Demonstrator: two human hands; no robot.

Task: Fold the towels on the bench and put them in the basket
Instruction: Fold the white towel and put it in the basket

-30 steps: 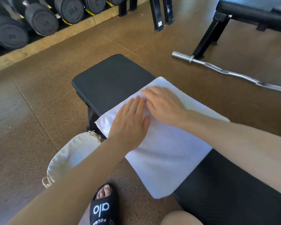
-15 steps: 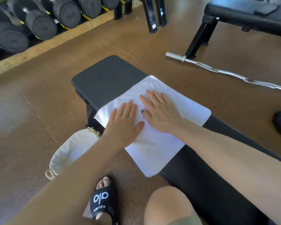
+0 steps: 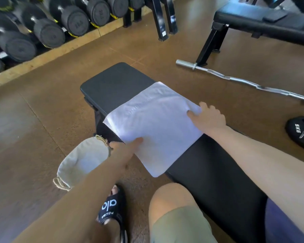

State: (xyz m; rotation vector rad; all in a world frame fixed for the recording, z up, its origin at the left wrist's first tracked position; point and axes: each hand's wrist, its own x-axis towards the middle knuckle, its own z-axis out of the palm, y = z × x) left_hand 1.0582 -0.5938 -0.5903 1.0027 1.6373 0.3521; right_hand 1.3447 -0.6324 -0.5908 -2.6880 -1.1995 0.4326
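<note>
I observe a white towel, folded to a rough rectangle, lying flat across the black padded counter. Its near corner overhangs the counter's edge on my left side. The far end of the counter, beyond the towel, is bare padding.

My left hand is at the towel's left edge, where the cloth leaves the counter. The thumb lies on top of the cloth; the other fingers are hidden beneath it, so this reads as a pinch on that edge, though I cannot confirm their exact lie. My right hand is at the towel's right corner, thumb on the upper face and fingers curled over the edge, pinching the cloth.

The basket, a pale fabric one with rope handles, stands on the floor just beside the counter, below the towel's left edge and partly behind my left forearm. What it contains I cannot tell.

Beyond the counter to the right, a curl bar lies on the floor. A rack of dumbbells runs along the far left.
</note>
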